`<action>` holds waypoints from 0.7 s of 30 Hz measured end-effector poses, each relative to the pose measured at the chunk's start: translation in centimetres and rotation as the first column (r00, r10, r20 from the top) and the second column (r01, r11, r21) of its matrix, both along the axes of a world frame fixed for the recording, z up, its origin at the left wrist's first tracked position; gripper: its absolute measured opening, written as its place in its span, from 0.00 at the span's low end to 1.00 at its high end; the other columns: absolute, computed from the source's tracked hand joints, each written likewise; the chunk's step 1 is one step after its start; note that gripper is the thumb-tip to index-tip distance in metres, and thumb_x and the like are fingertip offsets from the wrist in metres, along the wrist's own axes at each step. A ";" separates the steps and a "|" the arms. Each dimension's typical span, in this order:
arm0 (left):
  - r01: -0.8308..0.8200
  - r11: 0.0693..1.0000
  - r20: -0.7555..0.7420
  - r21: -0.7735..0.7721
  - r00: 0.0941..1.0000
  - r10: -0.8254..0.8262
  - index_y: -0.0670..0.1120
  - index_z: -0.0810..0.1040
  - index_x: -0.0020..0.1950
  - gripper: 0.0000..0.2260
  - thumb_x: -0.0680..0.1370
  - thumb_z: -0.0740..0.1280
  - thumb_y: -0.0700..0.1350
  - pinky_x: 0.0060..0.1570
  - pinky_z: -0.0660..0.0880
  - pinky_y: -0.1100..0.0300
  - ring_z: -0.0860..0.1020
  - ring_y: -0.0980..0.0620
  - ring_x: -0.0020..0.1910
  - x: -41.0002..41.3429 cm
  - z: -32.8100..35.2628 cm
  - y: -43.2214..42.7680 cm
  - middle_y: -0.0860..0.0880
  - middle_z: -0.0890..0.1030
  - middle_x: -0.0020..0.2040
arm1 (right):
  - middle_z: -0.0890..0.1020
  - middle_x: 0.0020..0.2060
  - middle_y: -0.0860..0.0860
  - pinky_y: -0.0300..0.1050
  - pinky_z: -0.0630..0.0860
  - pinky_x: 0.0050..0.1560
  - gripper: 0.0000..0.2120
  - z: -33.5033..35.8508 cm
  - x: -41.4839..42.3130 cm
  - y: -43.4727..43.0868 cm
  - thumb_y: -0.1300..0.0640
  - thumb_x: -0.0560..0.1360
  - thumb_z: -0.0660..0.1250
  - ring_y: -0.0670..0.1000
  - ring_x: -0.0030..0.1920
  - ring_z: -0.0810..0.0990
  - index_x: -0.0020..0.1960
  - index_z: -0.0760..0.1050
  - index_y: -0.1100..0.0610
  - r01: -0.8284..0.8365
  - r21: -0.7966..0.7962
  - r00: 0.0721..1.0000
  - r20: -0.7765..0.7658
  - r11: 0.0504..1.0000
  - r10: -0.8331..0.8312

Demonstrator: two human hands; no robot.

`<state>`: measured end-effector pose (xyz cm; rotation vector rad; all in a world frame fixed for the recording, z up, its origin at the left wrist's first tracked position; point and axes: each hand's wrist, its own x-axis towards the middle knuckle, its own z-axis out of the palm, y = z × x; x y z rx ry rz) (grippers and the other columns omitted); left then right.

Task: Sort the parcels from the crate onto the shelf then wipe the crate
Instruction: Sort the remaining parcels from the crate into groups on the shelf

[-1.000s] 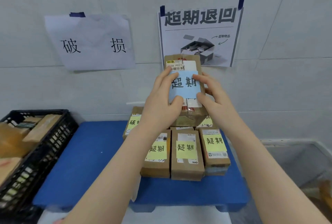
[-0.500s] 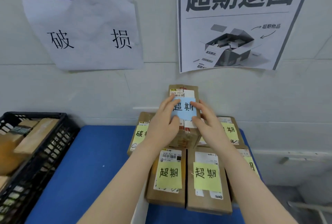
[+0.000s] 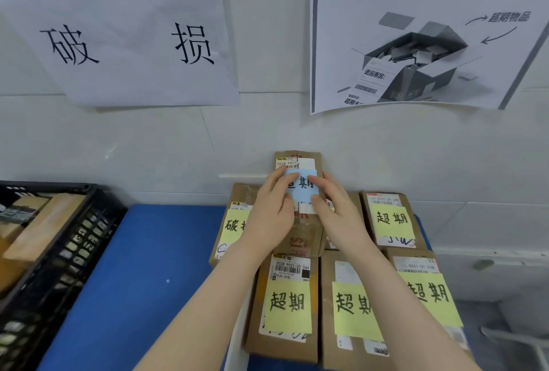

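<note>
Both hands grip one brown cardboard parcel with a blue note [image 3: 300, 162]. My left hand [image 3: 271, 217] holds its left side and my right hand [image 3: 338, 216] its right side. The parcel sits on top of the back row of parcels against the wall. Other brown parcels with yellow notes [image 3: 286, 305] lie in rows on the blue shelf [image 3: 148, 275]. The black plastic crate [image 3: 68, 257] stands at the left with several parcels [image 3: 44, 228] inside.
Two paper signs hang on the white tiled wall, a handwritten one [image 3: 124, 37] on the left and a printed poster [image 3: 424, 31] on the right. A white divider [image 3: 237, 338] stands between the shelf's left part and the parcel rows.
The view has moved closer and lower. Both hands have carried the blue-note parcel down and back, onto the rear row by the wall.
</note>
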<state>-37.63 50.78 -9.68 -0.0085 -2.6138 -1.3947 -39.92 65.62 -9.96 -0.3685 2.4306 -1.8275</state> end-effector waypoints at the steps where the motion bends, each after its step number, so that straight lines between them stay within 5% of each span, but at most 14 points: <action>1: 0.000 1.000 0.000 0.006 1.000 0.000 0.52 0.69 0.71 0.19 0.83 0.54 0.39 0.67 0.69 0.57 0.59 0.57 0.73 0.0 -0.1 0.0 0.56 0.59 0.75 | 0.65 0.72 0.42 0.51 0.70 0.68 0.16 0.0 0.0 0.0 0.56 0.80 0.59 0.43 0.70 0.66 0.66 0.71 0.45 0.000 0.006 1.000 0.001 1.000 0.000; 6: -0.024 0.993 0.058 0.112 0.998 0.018 0.54 0.69 0.71 0.18 0.82 0.56 0.41 0.51 0.72 0.73 0.65 0.69 0.64 0.2 0.6 -0.4 0.56 0.60 0.75 | 0.62 0.74 0.45 0.40 0.62 0.68 0.16 0.8 0.4 -0.2 0.54 0.80 0.58 0.40 0.72 0.60 0.67 0.70 0.44 0.024 0.068 1.000 0.004 0.997 -0.025; 10: -0.119 0.987 0.086 0.112 0.990 0.109 0.53 0.67 0.73 0.18 0.83 0.55 0.44 0.53 0.64 0.80 0.60 0.61 0.70 1.4 2.4 -1.7 0.54 0.58 0.76 | 0.61 0.74 0.45 0.34 0.58 0.60 0.17 2.4 1.2 0.8 0.49 0.81 0.57 0.31 0.65 0.59 0.69 0.69 0.42 0.064 0.126 0.997 -0.041 0.990 -0.059; 14: -0.176 0.981 0.032 0.082 0.984 0.174 0.52 0.66 0.73 0.19 0.83 0.53 0.42 0.67 0.56 0.66 0.59 0.57 0.74 3.9 5.0 -2.7 0.52 0.61 0.76 | 0.63 0.73 0.45 0.42 0.64 0.65 0.17 5.1 3.1 2.3 0.50 0.81 0.58 0.46 0.71 0.64 0.68 0.68 0.43 0.096 0.143 0.991 -0.106 0.985 -0.081; 18: -0.239 0.968 -0.063 0.083 0.968 0.244 0.55 0.67 0.72 0.18 0.83 0.53 0.43 0.66 0.58 0.66 0.61 0.61 0.71 8.4 6.5 -2.5 0.56 0.63 0.74 | 0.68 0.63 0.36 0.39 0.68 0.61 0.17 6.9 6.9 2.9 0.53 0.79 0.60 0.36 0.62 0.69 0.67 0.68 0.42 0.099 0.135 0.971 -0.230 0.986 -0.066; 21: -0.288 0.955 -0.081 -0.071 0.956 0.282 0.56 0.64 0.73 0.18 0.83 0.53 0.46 0.62 0.59 0.65 0.60 0.62 0.71 12.9 6.1 -2.3 0.57 0.61 0.75 | 0.68 0.62 0.35 0.31 0.64 0.59 0.18 7.1 10.3 1.6 0.55 0.79 0.60 0.34 0.62 0.66 0.67 0.68 0.42 0.010 0.204 0.945 -0.323 0.979 0.058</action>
